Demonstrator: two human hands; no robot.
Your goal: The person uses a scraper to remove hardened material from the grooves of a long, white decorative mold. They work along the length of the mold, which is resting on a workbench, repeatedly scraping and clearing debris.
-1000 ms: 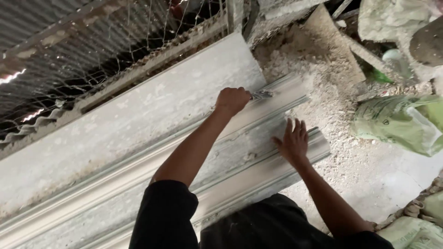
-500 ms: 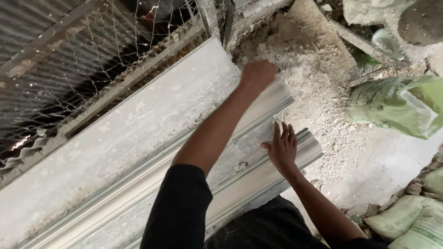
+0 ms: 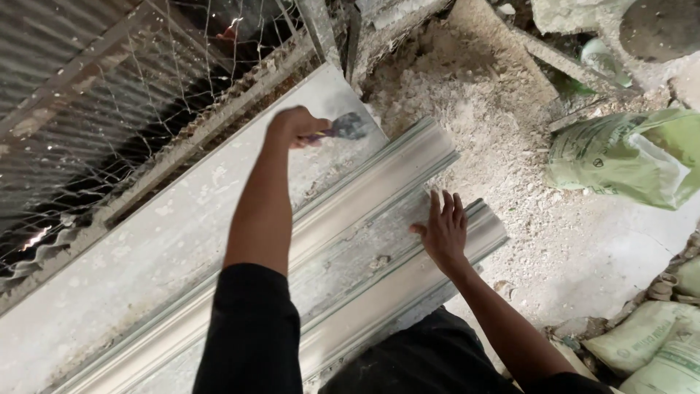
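Scraper (image 3: 348,127) in left hand (image 3: 295,125), near moulding (image 3: 379,190) end.

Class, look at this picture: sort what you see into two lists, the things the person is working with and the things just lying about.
In use:
left hand gripping a scraper
right hand flat on the long grey moulding
flat board beside it

Lying about:
green sack
pale sacks at the lower right
rubble and dust
wire mesh

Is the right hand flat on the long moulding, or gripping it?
Flat: the right hand lies palm-down, fingers spread, on the grey moulding. The left hand grips a scraper.
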